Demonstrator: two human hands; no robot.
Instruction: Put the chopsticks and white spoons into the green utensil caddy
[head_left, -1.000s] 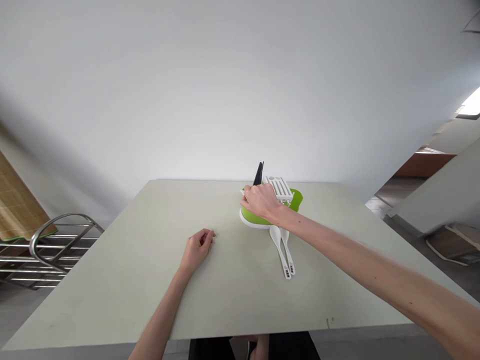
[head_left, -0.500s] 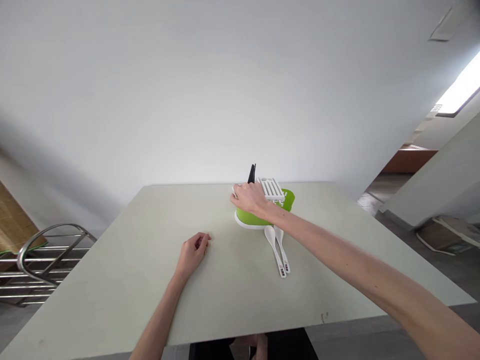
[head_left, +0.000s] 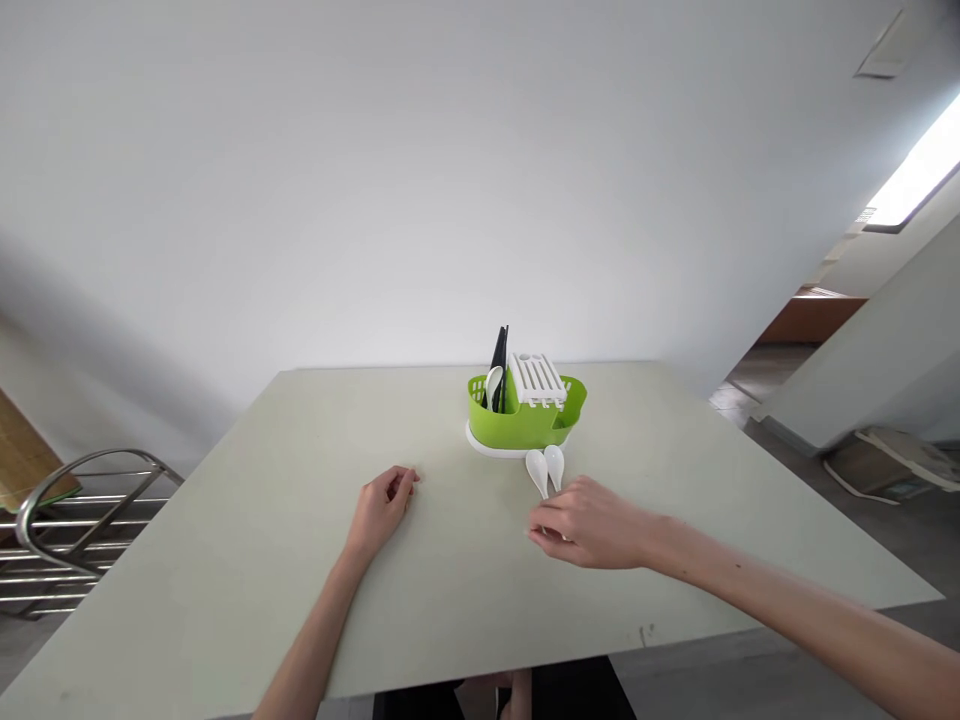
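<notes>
Far to your left, off the table's edge, a metal rack [head_left: 82, 520] of chrome bars stands on the floor, with a bit of wooden board [head_left: 26, 465] behind it. The pale table [head_left: 225, 600] fills the middle of the view, its far edge against a plain white wall [head_left: 375, 180].

Your left hand [head_left: 381, 508] rests on the tabletop left of centre, fingers curled loosely inward and holding nothing; it is well apart from everything else on the table.

Further right, near the far edge, a green cutlery caddy [head_left: 525, 415] sits on a white base. In its left compartment a white spoon [head_left: 493, 384] stands bowl-up beside dark upright utensils [head_left: 499, 352], which look like chopsticks, though they are too small for you to be sure. A white slotted insert [head_left: 535, 378] rises from its right part.

Just in front of the caddy, two white spoons [head_left: 545, 468] lie side by side on the table, bowls toward the caddy and handles running toward you. Your right hand [head_left: 592, 522] is laid over those handles, knuckles up, fingers drawn together with the tips at the handles' left side. The handles are hidden beneath the hand, so whether the fingers are actually gripping them or only touching cannot be made out. Your right forearm stretches off to the lower right corner.
</notes>
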